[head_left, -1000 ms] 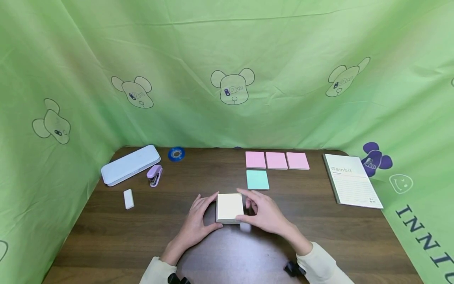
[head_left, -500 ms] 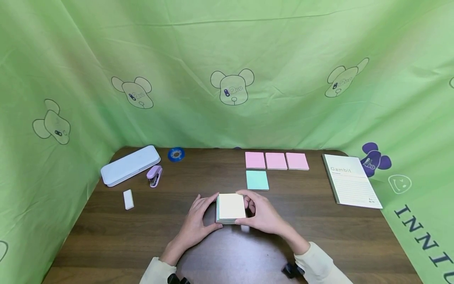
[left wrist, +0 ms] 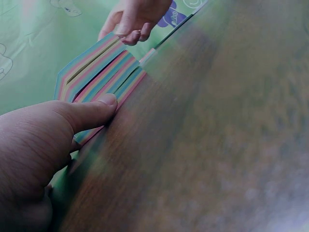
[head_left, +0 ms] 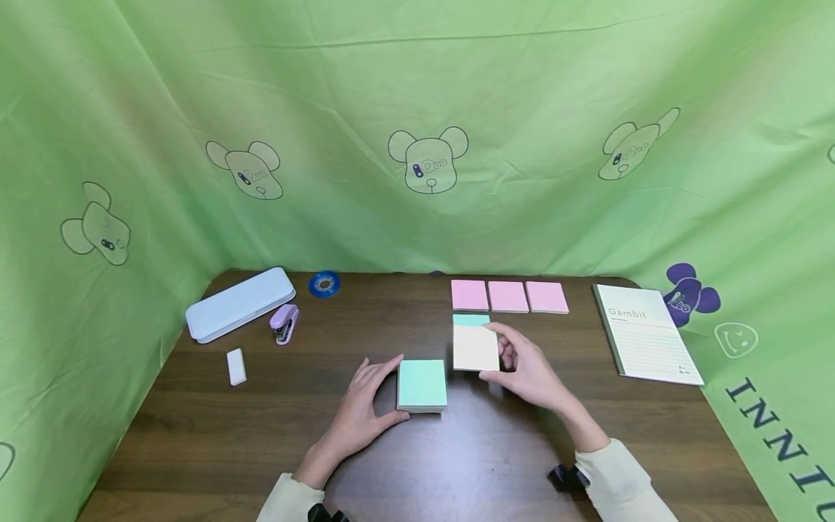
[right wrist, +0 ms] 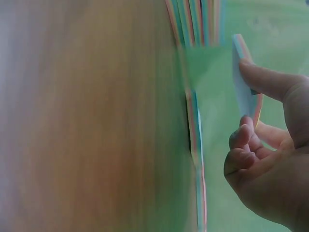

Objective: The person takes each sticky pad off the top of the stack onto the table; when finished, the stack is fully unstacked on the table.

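Observation:
A thick stack of coloured sticky notes point(head_left: 422, 384) with a teal top lies on the brown table point(head_left: 196, 435). My left hand point(head_left: 390, 388) grips its left side, thumb at the near corner. In the left wrist view the thumb of my left hand point(left wrist: 96, 108) presses the striped side of the stack point(left wrist: 96, 67). My right hand point(head_left: 497, 354) pinches a cream pad of notes point(head_left: 475, 348) and holds it above a single teal note point(head_left: 471, 320), mostly covering it. The right wrist view shows my right hand point(right wrist: 244, 101) pinching that thin pad point(right wrist: 245, 84) edge-on.
Three pink pads point(head_left: 508, 296) lie in a row at the back. A lined notebook point(head_left: 646, 330) sits far right. A pale blue case point(head_left: 238, 302), purple stapler point(head_left: 285, 322), blue tape roll point(head_left: 324, 283) and white eraser point(head_left: 236, 365) lie left. Green cloth walls surround the table.
My right hand has lifted the cream top section off the stack and carried it right and back, over the teal note. The stack's top now shows teal. The left hand stayed put.

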`<state>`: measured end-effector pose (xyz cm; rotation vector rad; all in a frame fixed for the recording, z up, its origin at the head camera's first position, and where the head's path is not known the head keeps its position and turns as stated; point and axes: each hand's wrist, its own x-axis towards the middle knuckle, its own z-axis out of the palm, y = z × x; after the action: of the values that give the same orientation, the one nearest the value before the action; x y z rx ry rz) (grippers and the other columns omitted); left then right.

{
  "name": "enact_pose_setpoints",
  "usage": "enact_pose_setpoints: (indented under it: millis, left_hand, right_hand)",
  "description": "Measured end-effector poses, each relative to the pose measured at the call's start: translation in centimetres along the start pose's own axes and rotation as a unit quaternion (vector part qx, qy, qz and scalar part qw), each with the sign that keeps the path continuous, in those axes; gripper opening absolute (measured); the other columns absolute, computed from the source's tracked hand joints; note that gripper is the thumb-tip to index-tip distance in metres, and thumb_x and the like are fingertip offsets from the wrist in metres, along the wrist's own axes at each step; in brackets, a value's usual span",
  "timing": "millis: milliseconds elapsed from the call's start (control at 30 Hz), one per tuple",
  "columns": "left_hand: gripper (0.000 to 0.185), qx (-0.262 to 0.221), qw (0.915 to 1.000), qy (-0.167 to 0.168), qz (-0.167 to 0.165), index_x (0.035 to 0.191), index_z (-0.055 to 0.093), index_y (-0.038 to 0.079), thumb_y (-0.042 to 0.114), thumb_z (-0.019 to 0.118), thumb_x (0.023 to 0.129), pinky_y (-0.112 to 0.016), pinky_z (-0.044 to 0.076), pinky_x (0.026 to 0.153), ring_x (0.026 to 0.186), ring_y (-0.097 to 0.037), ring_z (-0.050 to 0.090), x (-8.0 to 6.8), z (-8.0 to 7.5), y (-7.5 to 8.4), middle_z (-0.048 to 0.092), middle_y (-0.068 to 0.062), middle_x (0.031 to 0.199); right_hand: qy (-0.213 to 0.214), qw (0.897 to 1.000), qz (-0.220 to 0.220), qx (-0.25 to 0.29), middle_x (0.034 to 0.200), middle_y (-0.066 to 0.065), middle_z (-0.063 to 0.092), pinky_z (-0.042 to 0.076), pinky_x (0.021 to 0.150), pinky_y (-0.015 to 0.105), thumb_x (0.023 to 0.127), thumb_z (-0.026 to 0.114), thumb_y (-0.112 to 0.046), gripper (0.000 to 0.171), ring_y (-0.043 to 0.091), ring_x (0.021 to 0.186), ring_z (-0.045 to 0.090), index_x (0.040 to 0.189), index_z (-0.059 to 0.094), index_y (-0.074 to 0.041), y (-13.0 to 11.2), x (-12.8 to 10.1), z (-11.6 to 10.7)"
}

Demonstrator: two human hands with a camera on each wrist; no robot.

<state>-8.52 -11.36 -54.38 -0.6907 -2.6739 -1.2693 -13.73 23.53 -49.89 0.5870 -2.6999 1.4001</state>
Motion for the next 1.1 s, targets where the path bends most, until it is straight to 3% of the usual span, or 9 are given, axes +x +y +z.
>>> enact_pose_setpoints:
  millis: [267, 533, 867, 1100]
  left_hand:
    - [0.103, -0.001, 1.0000, 0.001, 0.003, 0.168, 0.050, 0.015, 0.018, 0.102, 0.080, -0.066, 0.023, 0.135, 0.142, -0.031, 0.059, 0.0, 0.0, 0.0, 0.065, -0.006, 0.153]
    - [0.100, -0.013, 0.9999, -0.003, -0.007, 0.168, 0.050, 0.016, 0.023, 0.101, 0.083, -0.063, 0.019, 0.137, 0.144, -0.029, 0.058, -0.1, 0.1, -0.1, 0.065, -0.005, 0.155]
    - [0.100, -0.017, 0.9998, -0.002, -0.006, 0.169, 0.050, 0.018, 0.022, 0.101, 0.083, -0.063, 0.019, 0.137, 0.144, -0.030, 0.058, -0.1, 0.0, -0.2, 0.064, -0.004, 0.155]
    - [0.100, -0.011, 0.9999, 0.002, 0.005, 0.168, 0.050, 0.014, 0.020, 0.101, 0.082, -0.067, 0.021, 0.135, 0.143, -0.030, 0.059, -0.1, 0.1, -0.2, 0.065, -0.004, 0.154]
  right_hand:
    - [0.019, 0.998, 0.047, -0.045, 0.099, 0.007, 0.056, 0.044, 0.067, 0.022, 0.081, 0.098, -0.002, 0.078, 0.014, 0.079, 0.052, 0.149, 0.060, -0.003, 3.6, 0.2, -3.5]
    - [0.015, 0.997, 0.050, -0.064, 0.098, 0.007, 0.057, 0.043, 0.065, 0.021, 0.084, 0.097, -0.008, 0.076, 0.013, 0.076, 0.052, 0.149, 0.059, -0.001, 5.9, 0.2, -5.5]
    - [-0.048, 0.986, 0.078, -0.140, 0.102, 0.011, 0.062, 0.044, 0.064, 0.027, 0.090, 0.094, -0.015, 0.084, 0.015, 0.076, 0.052, 0.159, 0.050, 0.004, 6.1, 0.8, -6.1]
    - [-0.021, 0.988, 0.078, -0.136, 0.101, 0.011, 0.061, 0.044, 0.065, 0.030, 0.084, 0.097, -0.018, 0.086, 0.016, 0.074, 0.053, 0.154, 0.053, 0.006, 6.7, 0.5, -6.1]
